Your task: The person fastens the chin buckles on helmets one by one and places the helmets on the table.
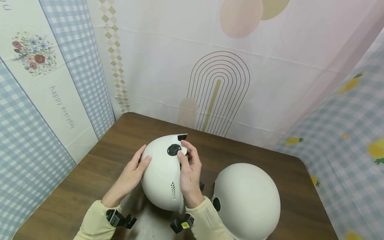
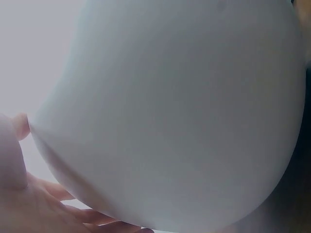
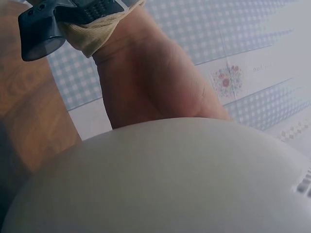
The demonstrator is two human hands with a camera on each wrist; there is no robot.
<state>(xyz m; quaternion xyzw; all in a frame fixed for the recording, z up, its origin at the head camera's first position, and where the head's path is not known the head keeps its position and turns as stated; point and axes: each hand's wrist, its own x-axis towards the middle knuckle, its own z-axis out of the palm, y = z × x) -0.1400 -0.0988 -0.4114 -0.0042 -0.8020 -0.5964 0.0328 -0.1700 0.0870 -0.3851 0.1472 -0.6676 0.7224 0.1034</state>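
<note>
In the head view, the held helmet (image 1: 160,176) is between the person's two hands, above the near part of the brown table (image 1: 99,166). The left hand (image 1: 129,175) supports one side of the white shell, its fingers extended and its thumb lying on the surface. The right hand (image 1: 190,173) grips the front edge, thumb and forefinger bent together just beside the black round disc (image 1: 173,150). A column of vent slots (image 1: 173,191) shows lower on the shell. On the table, to the right of the right hand, stands the second helmet (image 1: 247,196), also white, its domed top upward and a black spot (image 1: 216,204) on its side. Printed cloth (image 1: 156,50) hangs behind the table.

In the left wrist view, the pale shell fills most of the picture; at the lower left, the left hand's fingers touch its curve.

In the right wrist view, the shell spans the bottom, with the left hand's heel and wrist beyond it, below a black wrist device (image 3: 92,12). The right hand's fingers are out of sight there.
</note>
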